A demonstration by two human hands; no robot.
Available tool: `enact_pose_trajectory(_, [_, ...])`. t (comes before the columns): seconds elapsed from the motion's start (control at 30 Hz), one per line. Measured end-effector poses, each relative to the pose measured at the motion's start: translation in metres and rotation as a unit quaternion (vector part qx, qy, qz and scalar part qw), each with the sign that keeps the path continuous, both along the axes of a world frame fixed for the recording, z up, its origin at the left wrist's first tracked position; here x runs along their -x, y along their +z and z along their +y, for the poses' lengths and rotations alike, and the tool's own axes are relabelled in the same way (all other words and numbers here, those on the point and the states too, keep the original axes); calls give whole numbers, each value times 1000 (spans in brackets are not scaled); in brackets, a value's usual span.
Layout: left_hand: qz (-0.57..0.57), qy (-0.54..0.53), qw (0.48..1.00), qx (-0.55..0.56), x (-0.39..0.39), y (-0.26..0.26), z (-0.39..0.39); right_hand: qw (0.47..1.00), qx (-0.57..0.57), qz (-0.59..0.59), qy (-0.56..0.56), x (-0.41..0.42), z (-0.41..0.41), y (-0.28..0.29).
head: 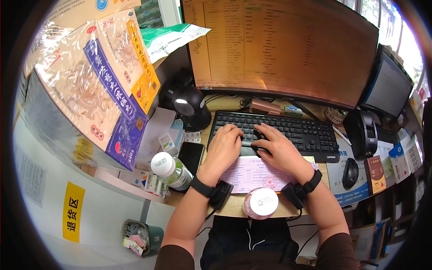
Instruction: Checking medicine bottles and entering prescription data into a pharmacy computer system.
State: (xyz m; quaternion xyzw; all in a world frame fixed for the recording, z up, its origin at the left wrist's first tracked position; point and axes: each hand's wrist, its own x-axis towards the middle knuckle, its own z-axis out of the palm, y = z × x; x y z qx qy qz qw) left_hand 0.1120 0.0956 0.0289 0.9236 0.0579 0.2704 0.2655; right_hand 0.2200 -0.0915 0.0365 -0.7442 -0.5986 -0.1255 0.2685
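Observation:
Both hands are over a black computer keyboard [303, 135]. My left hand [223, 145] lies on its left part with the fingers bent. My right hand [278, 145] reaches over the middle keys, its fingers spread and holding nothing. Beneath the wrists lies a printed paper form [249, 173] with a red round stamp. A white-capped jar [263, 202] stands at the desk edge between my forearms. Left of my left wrist is a green bottle with a white cap [163, 164], beside a black smartphone [191, 155]. A large monitor [280, 50] stands behind the keyboard.
A black mouse [350, 172] lies right of the keyboard on a printed mat [339, 199]. A black desktop scanner [189, 104] stands back left, near plastic-wrapped medicine boxes [98, 91]. A stapler [265, 107] lies below the monitor. A small bin [153, 238] stands on the floor.

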Motion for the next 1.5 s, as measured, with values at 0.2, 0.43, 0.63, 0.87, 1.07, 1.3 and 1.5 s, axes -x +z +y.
enact_pose_trajectory(0.2, [-11,-2,1000,1,2,-1,-2,998,-58,8,-9,5,0,13])
enact_pose_trajectory(0.43, [-65,10,998,2,-2,-12,7,939,-320,-117,32,64,-29,115])
enact_pose_trajectory(0.63, [-79,13,997,-20,-7,-3,9,919,-277,-234,155,174,-87,143])
enact_pose_trajectory(0.87, [-77,-7,997,-9,-11,-5,7,995,-58,-65,38,205,-101,187])
enact_pose_trajectory(1.07, [-68,6,998,3,-1,-6,14,980,-32,-178,85,174,-88,174])
enact_pose_trajectory(1.3, [-88,2,996,17,-6,-5,9,975,-194,-107,17,79,-24,152])
enact_pose_trajectory(1.5, [-71,-2,997,15,-5,-7,8,984,-160,68,-32,7,-9,78])
